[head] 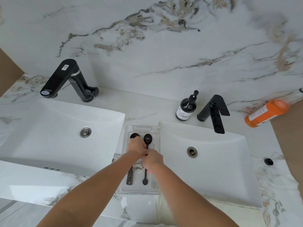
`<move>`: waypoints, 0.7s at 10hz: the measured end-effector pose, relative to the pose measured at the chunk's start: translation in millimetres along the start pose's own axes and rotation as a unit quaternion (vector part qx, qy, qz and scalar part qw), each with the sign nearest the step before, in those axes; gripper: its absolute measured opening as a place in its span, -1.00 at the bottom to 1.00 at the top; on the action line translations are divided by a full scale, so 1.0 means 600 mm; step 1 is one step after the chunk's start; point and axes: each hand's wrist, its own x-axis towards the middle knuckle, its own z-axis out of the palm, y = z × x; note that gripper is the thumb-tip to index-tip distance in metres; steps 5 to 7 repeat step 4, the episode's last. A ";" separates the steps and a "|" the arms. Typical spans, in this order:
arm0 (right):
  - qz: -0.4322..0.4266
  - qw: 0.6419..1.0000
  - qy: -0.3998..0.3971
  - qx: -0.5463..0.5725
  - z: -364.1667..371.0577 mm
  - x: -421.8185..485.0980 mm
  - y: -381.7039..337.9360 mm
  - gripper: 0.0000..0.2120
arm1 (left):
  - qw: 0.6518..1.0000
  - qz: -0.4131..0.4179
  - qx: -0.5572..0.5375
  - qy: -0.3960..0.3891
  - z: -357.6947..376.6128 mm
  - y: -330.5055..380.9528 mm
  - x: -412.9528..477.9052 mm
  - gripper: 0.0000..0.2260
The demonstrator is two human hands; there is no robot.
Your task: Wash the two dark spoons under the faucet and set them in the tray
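Two dark spoons lie side by side in a clear plastic tray [156,133] on the counter between two sinks. My left hand [136,149] is closed over the middle of the left spoon [134,135], whose studded handle end shows below my wrist. My right hand [152,159] grips the thin handle of the right spoon [147,139]; its bowl points away from me and its round handle end sticks out below. The two hands touch each other. No water runs from either black faucet, the left faucet [65,79] or the right faucet [214,112].
White basins sit on either side, the left basin [49,128] and the right basin [221,161]. A dark soap pump bottle [186,108] stands beside the right faucet. An orange bottle [267,112] lies at the far right. A small black knob [268,161] sits on the marble counter.
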 end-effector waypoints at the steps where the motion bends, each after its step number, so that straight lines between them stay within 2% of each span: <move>1: -0.022 1.000 0.002 0.011 -0.003 -0.008 0.006 -0.56 | 0.999 0.015 0.034 0.013 -0.002 0.008 -0.011 -0.64; 2: -0.028 0.999 0.011 0.023 -0.007 -0.014 0.013 -0.61 | 0.998 0.028 0.055 0.020 -0.004 0.011 -0.018 -0.61; 3: -0.028 0.999 0.015 0.034 -0.018 -0.021 0.026 -0.82 | 0.998 0.040 0.044 0.018 -0.011 0.005 -0.028 -0.61; 4: -0.011 0.997 0.039 0.063 -0.038 -0.030 0.037 -0.83 | 0.997 0.019 0.060 0.049 -0.020 0.004 -0.038 -0.69; 7: -0.011 0.997 0.039 0.063 -0.038 -0.030 0.037 -0.83 | 0.997 0.019 0.060 0.049 -0.020 0.004 -0.038 -0.69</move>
